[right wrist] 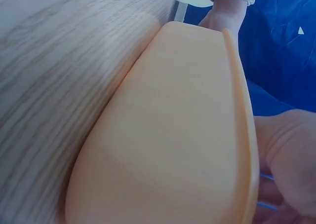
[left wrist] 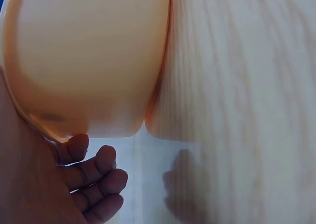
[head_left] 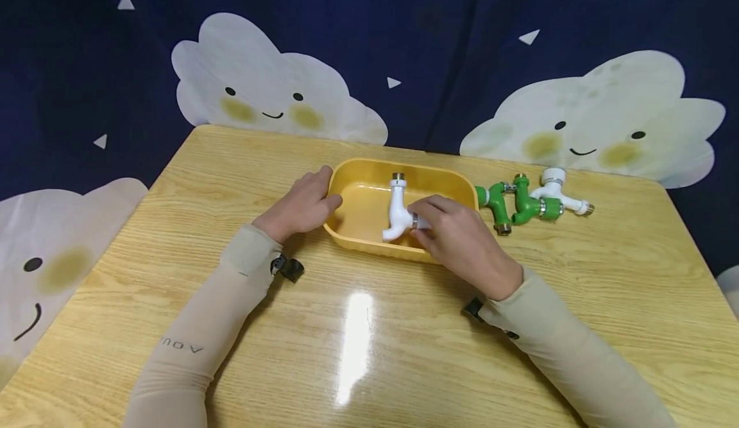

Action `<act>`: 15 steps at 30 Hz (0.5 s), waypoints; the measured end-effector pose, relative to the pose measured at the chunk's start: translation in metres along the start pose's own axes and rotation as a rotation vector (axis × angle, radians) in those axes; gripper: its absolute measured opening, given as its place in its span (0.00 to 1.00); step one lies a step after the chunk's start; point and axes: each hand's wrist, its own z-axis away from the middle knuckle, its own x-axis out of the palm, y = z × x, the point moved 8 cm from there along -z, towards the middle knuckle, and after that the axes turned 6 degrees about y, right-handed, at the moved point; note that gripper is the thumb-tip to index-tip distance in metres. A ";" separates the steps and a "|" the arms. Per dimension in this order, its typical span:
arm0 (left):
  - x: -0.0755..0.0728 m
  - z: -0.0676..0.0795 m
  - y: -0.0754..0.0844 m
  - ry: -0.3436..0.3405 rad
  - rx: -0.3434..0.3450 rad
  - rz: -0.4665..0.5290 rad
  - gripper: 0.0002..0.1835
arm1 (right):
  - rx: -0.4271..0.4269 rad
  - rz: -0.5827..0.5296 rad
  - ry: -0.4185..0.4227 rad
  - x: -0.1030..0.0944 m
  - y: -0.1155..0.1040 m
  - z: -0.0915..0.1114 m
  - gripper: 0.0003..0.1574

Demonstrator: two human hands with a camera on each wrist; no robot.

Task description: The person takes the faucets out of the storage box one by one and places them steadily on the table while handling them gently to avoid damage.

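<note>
A yellow plastic basin (head_left: 360, 246) sits on the table, and a white faucet (head_left: 397, 206) with a metal threaded end is inside its outline. My right hand (head_left: 458, 242) grips this faucet at its handle end, which the fingers partly cover. At the basin's left end, my left hand (head_left: 303, 205) holds the rim, thumb over the inner side and fingers outside. In the left wrist view the curled fingers (left wrist: 101, 184) show beside the basin wall (left wrist: 94, 61). The right wrist view has the basin's outer side (right wrist: 163, 120) filling the middle, hiding the faucet.
Right of the basin lie green faucets (head_left: 522, 200) and another white faucet (head_left: 554, 190), close together. The wooden table (head_left: 277, 364) reaches back to a dark blue curtain (head_left: 427, 43) printed with clouds. Black straps with small devices (head_left: 287, 267) are on the wrists.
</note>
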 end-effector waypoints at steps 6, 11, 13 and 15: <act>0.000 -0.001 -0.001 -0.001 -0.003 0.003 0.15 | 0.014 -0.003 -0.004 0.002 0.002 0.001 0.24; 0.000 -0.001 -0.001 0.000 -0.003 0.008 0.15 | 0.018 0.006 -0.009 0.002 0.003 0.001 0.25; 0.001 -0.001 -0.001 0.002 0.001 0.010 0.14 | 0.019 0.007 -0.011 0.002 0.003 0.001 0.25; 0.001 -0.001 -0.001 0.004 0.005 0.012 0.14 | 0.022 0.006 -0.010 0.002 0.004 0.002 0.24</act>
